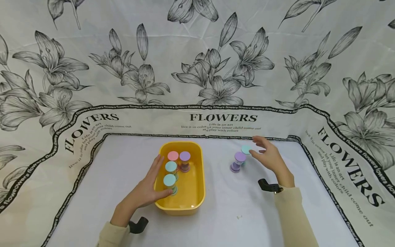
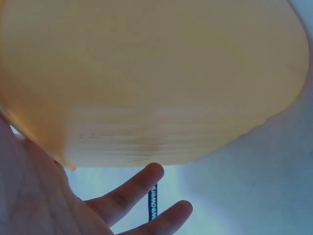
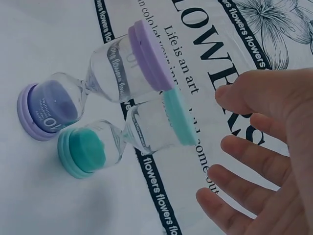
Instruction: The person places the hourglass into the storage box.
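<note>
My left hand (image 1: 142,190) lies along the left rim of a yellow plastic tub (image 1: 201,192). Its thumb reaches over the rim beside a teal-capped sand timer (image 1: 169,180). In the left wrist view its fingers (image 2: 122,198) extend loosely outside the tub wall. Also upright in the tub stand a second teal sand timer (image 1: 171,166), a pink one (image 1: 172,156) and a purple one (image 1: 184,156). To the right, my right hand (image 1: 268,156) is spread, empty, beside a teal sand timer (image 3: 181,120). A purple sand timer (image 3: 151,56) stands right next to that one.
A white cloth (image 1: 228,202) covers the table. Behind it rises a flower-printed backdrop (image 1: 222,118) with a black lettered border. Black wrist straps (image 1: 268,186) sit at both cuffs.
</note>
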